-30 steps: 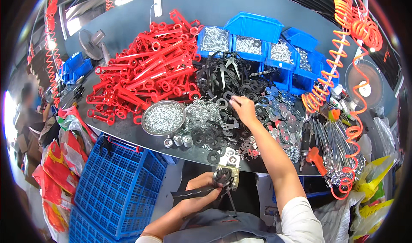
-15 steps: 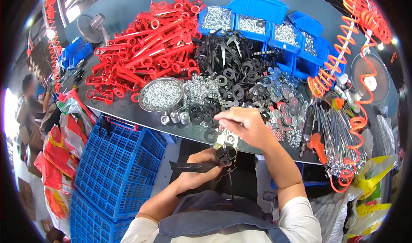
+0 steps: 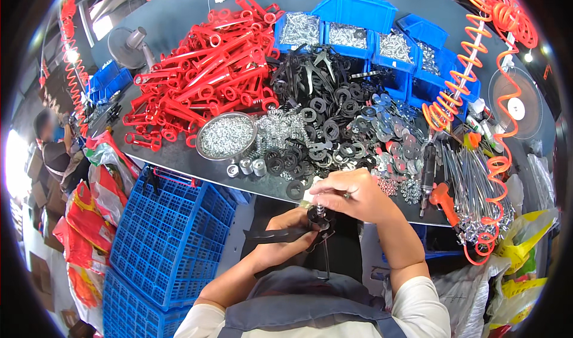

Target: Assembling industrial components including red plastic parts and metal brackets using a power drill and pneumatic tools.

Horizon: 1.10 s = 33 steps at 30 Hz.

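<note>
My left hand (image 3: 285, 237) is closed round a black round part (image 3: 318, 218) at the table's near edge. A long black lever (image 3: 273, 235) sticks out of that hand to the left, and a thin metal rod (image 3: 326, 259) hangs below the part. My right hand (image 3: 353, 193) is above it, thumb and fingers pinched together; whatever lies between the fingertips is hidden. Under those fingers a small silvery piece (image 3: 320, 209) shows on top of the black part. Nearest on the table are black rings (image 3: 295, 189) and three silver cylindrical cups (image 3: 246, 166).
Red metal frames (image 3: 206, 78) are heaped behind, beside a round tray (image 3: 198, 144) of small metal pieces. Blue bins (image 3: 355, 6) of hardware stand at the back. Coiled orange hoses (image 3: 471, 69), a power driver (image 3: 428, 171) and thin rods (image 3: 477, 189) are right; blue crates (image 3: 170, 236) stand lower left.
My right hand has moved slightly right and down, now over the black part, covering more of it. My left hand keeps its hold. The whole view has shifted slightly.
</note>
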Tool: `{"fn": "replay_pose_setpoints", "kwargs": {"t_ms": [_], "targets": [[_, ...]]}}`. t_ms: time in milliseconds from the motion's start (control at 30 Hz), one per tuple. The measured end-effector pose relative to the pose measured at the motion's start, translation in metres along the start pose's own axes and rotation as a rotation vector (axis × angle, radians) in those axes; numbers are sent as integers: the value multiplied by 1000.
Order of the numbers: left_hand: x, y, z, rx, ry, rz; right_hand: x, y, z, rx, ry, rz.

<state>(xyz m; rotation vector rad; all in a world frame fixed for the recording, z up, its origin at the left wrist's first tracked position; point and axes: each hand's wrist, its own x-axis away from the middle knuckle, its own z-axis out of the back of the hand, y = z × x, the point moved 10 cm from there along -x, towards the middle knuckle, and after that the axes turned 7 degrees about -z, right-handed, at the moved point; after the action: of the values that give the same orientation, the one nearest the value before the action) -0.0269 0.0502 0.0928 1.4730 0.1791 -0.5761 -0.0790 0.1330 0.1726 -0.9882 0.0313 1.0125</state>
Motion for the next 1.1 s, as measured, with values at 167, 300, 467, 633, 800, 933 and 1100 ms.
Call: {"fn": "replay_pose_setpoints", "kwargs": {"t_ms": [167, 300, 467, 633, 800, 933, 1100], "targets": [[5, -20, -2, 298, 35, 194, 5, 24, -5, -142, -39, -154], [-3, 0, 2, 302, 48, 84, 27, 49, -12, -421, 41, -328], [-2, 31, 25, -33, -18, -302, 83, 86, -28, -727, 309, -443], [27, 64, 77, 66, 370, -569, 142, 98, -59, -745, 395, -600], [6, 38, 1, -321, 15, -375, 157, 126, -29, -683, 760, -653], [26, -48, -24, -752, 32, -425, 142, 120, -11, -487, 723, -607], [33, -68, -29, -953, -19, -237, 69, 90, -12, 34, 400, -514]]}}
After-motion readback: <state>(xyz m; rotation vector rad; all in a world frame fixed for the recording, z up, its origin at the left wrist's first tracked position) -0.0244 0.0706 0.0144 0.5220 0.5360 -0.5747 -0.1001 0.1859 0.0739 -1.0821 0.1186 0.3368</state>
